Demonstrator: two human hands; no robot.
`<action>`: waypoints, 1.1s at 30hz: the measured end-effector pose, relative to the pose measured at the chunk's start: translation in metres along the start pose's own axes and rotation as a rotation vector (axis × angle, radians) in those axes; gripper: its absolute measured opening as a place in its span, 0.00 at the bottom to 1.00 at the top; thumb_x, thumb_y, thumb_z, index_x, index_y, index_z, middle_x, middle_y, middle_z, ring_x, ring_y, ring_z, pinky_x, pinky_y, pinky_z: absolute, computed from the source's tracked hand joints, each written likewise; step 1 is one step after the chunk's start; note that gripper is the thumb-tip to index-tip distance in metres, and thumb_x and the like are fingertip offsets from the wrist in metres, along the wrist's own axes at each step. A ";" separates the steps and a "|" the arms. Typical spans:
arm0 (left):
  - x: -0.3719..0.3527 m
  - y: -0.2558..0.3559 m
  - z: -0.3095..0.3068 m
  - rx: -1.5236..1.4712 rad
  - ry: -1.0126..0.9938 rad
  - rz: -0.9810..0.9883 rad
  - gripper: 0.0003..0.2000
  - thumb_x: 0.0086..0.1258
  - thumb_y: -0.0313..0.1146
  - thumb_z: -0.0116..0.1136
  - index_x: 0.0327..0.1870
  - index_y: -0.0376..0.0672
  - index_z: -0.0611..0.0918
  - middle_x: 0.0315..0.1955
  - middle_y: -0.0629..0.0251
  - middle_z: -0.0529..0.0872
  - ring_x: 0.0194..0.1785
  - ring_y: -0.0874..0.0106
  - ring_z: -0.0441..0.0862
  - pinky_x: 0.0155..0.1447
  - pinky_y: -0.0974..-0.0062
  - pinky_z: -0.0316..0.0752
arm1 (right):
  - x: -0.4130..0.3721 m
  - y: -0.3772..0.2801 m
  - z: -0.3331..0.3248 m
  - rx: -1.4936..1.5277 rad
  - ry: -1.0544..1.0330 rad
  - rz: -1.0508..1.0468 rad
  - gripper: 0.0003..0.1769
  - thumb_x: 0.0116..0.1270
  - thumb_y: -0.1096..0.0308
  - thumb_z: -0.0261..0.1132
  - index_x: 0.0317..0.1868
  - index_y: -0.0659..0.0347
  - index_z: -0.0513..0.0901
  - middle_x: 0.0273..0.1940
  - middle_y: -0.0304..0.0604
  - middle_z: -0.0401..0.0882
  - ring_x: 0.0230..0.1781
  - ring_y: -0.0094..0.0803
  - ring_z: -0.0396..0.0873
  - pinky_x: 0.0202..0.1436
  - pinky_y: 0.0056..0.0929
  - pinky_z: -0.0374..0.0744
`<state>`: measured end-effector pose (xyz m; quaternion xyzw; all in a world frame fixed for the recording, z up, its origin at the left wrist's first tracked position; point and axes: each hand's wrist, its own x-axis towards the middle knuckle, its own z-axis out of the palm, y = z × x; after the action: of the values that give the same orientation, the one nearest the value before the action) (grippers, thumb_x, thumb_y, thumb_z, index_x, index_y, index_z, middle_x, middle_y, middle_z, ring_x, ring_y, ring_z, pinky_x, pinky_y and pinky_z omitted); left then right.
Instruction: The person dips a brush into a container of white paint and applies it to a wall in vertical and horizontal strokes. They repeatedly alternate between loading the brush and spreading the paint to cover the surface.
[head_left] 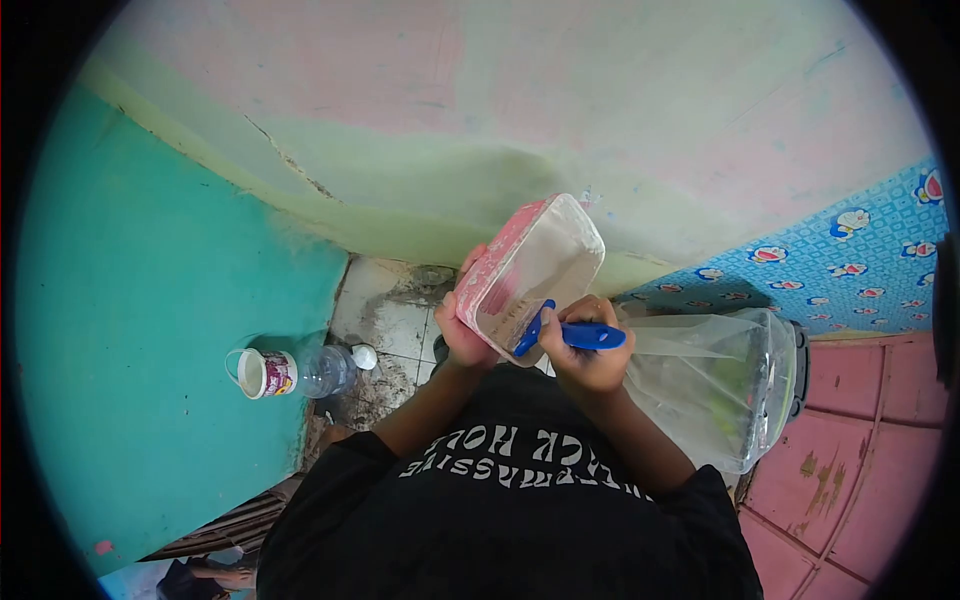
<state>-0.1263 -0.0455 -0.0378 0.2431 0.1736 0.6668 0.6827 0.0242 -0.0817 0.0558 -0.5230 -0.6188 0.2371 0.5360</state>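
My left hand [462, 328] is closed around the near left side of a rectangular pink container [510, 240]. The container is tilted, its open side facing me, and its rim and inner walls are smeared with whitish paint. In my right hand [593, 355] is a paintbrush with a blue handle [592, 336], gripped by the fingers. The head of the brush reaches into the lower end of the container. Its bristles show only in part against the pale inside.
Ahead stands a patchy pink and pale green wall [400, 110]. On the left are a teal surface [170, 300], a white bucket [265, 374] and a clear plastic bottle [328, 370]. A plastic-wrapped object [700, 390] stands close on the right, below blue cartoon-patterned wallpaper [800, 270]. The tiled floor [375, 300] is stained.
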 end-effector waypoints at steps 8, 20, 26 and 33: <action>0.012 0.011 -0.007 0.102 0.004 -0.023 0.43 0.76 0.65 0.37 0.83 0.39 0.59 0.78 0.51 0.69 0.81 0.55 0.66 0.83 0.53 0.60 | -0.003 0.039 0.024 0.213 0.190 -0.155 0.17 0.61 0.77 0.80 0.34 0.61 0.75 0.30 0.49 0.86 0.26 0.30 0.86 0.31 0.28 0.82; 0.045 0.072 -0.024 0.091 -0.041 -0.052 0.42 0.75 0.62 0.41 0.81 0.38 0.62 0.75 0.51 0.72 0.78 0.55 0.70 0.81 0.55 0.63 | 0.041 -0.010 0.052 0.080 0.036 -0.028 0.13 0.66 0.74 0.77 0.32 0.62 0.78 0.24 0.41 0.81 0.23 0.24 0.78 0.28 0.27 0.76; 0.060 0.107 -0.044 0.058 -0.031 -0.096 0.42 0.73 0.61 0.42 0.80 0.38 0.62 0.75 0.50 0.72 0.79 0.55 0.70 0.81 0.54 0.65 | 0.048 -0.012 0.118 0.255 0.101 0.011 0.13 0.68 0.76 0.75 0.34 0.63 0.76 0.26 0.42 0.81 0.23 0.24 0.80 0.29 0.27 0.79; 0.078 0.150 -0.062 0.018 -0.028 -0.088 0.40 0.74 0.58 0.41 0.81 0.38 0.62 0.75 0.50 0.72 0.78 0.55 0.70 0.81 0.54 0.65 | 0.059 -0.042 0.138 0.501 0.202 0.104 0.12 0.71 0.79 0.72 0.36 0.64 0.74 0.29 0.45 0.81 0.25 0.25 0.83 0.29 0.24 0.80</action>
<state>-0.2816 0.0375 0.0025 0.2509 0.1805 0.6310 0.7115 -0.1113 -0.0057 0.0729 -0.4263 -0.4566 0.3565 0.6947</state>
